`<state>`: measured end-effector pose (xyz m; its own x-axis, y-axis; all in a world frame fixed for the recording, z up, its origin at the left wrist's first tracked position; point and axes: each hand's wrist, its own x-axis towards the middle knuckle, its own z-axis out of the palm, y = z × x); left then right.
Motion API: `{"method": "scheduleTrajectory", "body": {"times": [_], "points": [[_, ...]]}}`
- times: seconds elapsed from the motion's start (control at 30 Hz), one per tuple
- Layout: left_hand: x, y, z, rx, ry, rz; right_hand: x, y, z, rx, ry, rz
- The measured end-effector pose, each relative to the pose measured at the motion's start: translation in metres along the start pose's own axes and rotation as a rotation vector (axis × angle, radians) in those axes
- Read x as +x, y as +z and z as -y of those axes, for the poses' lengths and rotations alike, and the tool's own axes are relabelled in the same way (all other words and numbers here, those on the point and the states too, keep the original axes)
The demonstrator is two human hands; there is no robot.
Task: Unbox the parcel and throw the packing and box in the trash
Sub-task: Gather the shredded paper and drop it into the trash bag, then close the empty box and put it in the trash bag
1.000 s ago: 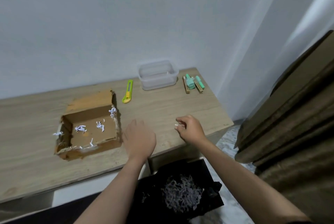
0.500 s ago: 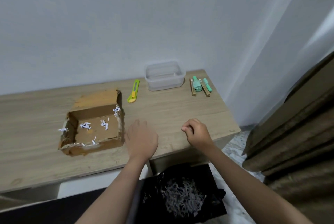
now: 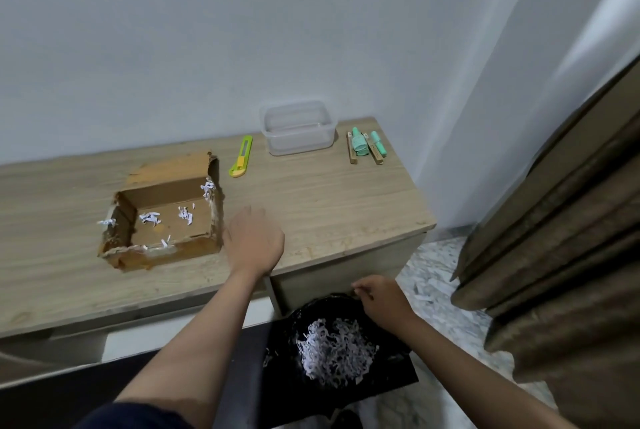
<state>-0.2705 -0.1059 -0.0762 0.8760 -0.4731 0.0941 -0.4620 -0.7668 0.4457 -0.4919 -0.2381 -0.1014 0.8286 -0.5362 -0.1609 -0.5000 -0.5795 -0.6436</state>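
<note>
The open cardboard box [image 3: 162, 220] lies on the wooden table [image 3: 329, 213], with a few white paper shreds left inside. My left hand [image 3: 254, 241] rests palm down on the table just right of the box, holding nothing. My right hand [image 3: 379, 300] hovers below the table edge at the rim of the black trash bag [image 3: 346, 310], thumb and fingers pinched together; I see nothing between them. A heap of shredded white paper [image 3: 336, 349] lies in the bag.
A yellow-green box cutter [image 3: 241, 156], a clear plastic container [image 3: 298, 127] and small green items with wooden sticks [image 3: 365, 146] lie along the table's back. A brown curtain [image 3: 561, 238] hangs at the right. Paper scraps lie on the floor [image 3: 429, 290].
My right hand has left the tabletop and dropped to the trash bag's rim. My left hand has stayed beside the box.
</note>
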Motion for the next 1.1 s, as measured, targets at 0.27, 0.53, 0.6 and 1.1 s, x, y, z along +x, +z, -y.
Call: {"method": "scheduleTrajectory", "body": {"times": [0.27, 0.53, 0.6, 1.1], "points": [[-0.001, -0.009, 0.004, -0.149, -0.015, 0.052, -0.009, -0.017, 0.013, 0.121, 0.041, -0.114], [-0.018, -0.06, 0.008, -0.538, 0.17, -0.025, 0.023, -0.014, 0.079, 0.238, -0.122, -0.22], [-0.015, -0.083, 0.017, -0.554, 0.243, -0.1, 0.037, -0.006, 0.107, 0.292, -0.153, -0.217], [0.017, -0.149, 0.202, -0.574, -0.063, 0.102, 0.152, 0.062, 0.29, 0.778, 0.169, -0.359]]}}
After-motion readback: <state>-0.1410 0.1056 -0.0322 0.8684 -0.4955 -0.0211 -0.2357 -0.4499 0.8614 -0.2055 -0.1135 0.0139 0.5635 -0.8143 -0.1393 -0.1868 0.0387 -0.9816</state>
